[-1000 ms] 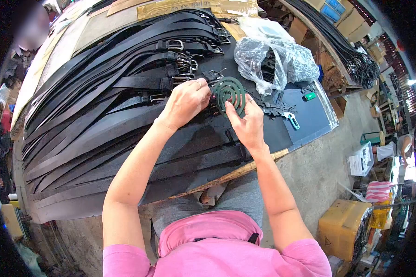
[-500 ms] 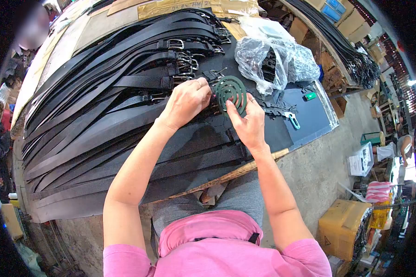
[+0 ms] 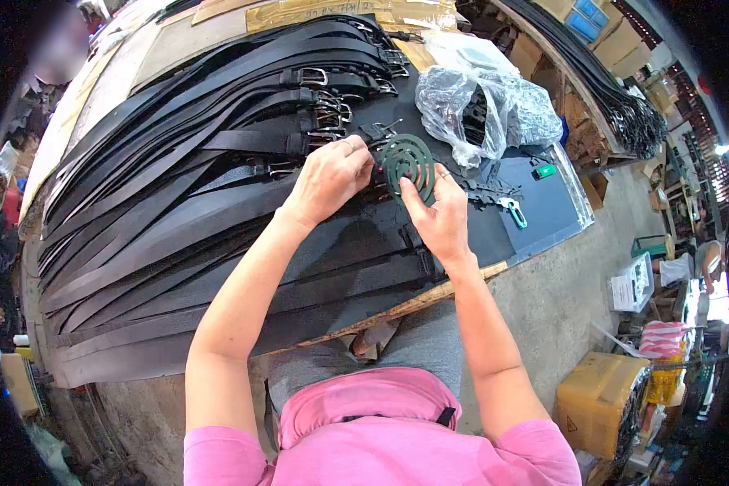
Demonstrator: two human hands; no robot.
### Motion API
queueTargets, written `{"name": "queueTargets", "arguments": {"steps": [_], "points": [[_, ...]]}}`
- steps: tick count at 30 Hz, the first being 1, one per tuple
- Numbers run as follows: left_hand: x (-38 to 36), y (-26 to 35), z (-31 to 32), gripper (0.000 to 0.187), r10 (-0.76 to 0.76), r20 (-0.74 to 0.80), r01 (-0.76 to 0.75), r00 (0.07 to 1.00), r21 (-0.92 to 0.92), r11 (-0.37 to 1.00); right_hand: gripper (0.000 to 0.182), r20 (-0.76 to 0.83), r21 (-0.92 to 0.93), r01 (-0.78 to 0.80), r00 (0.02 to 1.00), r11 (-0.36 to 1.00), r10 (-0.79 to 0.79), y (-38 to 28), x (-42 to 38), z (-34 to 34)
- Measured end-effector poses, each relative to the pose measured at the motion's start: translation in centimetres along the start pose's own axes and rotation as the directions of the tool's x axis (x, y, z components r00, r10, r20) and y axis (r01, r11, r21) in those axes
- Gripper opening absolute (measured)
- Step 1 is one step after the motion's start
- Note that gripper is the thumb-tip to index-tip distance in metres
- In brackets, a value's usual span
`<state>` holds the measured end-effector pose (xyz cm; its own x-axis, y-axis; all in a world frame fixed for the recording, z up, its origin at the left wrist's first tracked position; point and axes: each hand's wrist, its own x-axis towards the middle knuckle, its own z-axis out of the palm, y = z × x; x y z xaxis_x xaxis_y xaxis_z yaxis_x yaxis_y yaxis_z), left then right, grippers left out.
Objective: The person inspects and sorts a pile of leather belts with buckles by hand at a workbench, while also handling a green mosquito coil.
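Note:
A dark green spiral mosquito coil [image 3: 390,167] is pinched between the thumb and fingers of my right hand [image 3: 442,214], held tilted up above the table. Close to its left side is my left hand [image 3: 330,180], with the fingers curled together in a pinch. Whatever lies between those fingertips is hidden; only a small reddish spot shows beside them. Under and left of my hands, many black belts [image 3: 178,154] lie in long overlapping rows. Their metal buckles [image 3: 330,113] are bunched just beyond my left hand.
A clear plastic bag [image 3: 445,97] of dark pieces sits at the table's back right. Nearer lie black hanger pieces [image 3: 484,193], a teal-handled tool [image 3: 517,214] and a small green object [image 3: 544,172]. A cardboard box [image 3: 599,405] stands on the floor; a person [image 3: 711,263] is at far right.
Both hands and the coil keep nearly the same pose. The coil and right hand sit slightly further right in view, and the whole scene has shifted a little.

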<state>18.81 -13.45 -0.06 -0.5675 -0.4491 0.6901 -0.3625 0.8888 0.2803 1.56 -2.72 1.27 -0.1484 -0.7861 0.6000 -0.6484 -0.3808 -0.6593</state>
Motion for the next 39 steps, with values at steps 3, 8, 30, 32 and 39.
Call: {"name": "queueTargets", "arguments": {"steps": [3, 8, 30, 32, 39], "points": [[-0.8, 0.2, -0.2, 0.014, -0.19, -0.091, 0.17, 0.978, -0.193, 0.966, 0.01, -0.026, -0.013, -0.001, 1.0, 1.0, 0.001, -0.3, 0.2, -0.1], [-2.1, 0.8, 0.4, 0.009, -0.484, -0.294, 0.369, 0.824, -0.368, 0.853, 0.009, -0.021, 0.014, 0.018, 1.0, 1.0, -0.017, -1.1, 1.0, 0.7], [-2.9, 0.7, 0.4, 0.007, -0.554, -0.23, 0.412, 0.8, -0.462, 0.785, 0.01, 0.042, -0.101, 0.085, 0.996, 0.991, -0.081, -2.0, 1.8, 2.8], [-2.8, 0.7, 0.2, 0.007, -0.561, -0.239, 0.41, 0.793, -0.473, 0.78, 0.009, 0.05, -0.108, 0.09, 0.995, 0.99, -0.085, -2.0, 1.8, 2.7], [-3.2, 0.4, -0.8, 0.024, -0.337, -0.142, 0.291, 0.931, -0.267, 0.919, 0.006, -0.041, -0.027, 0.033, 0.999, 0.999, -0.034, -1.9, 2.1, 1.8]]}}
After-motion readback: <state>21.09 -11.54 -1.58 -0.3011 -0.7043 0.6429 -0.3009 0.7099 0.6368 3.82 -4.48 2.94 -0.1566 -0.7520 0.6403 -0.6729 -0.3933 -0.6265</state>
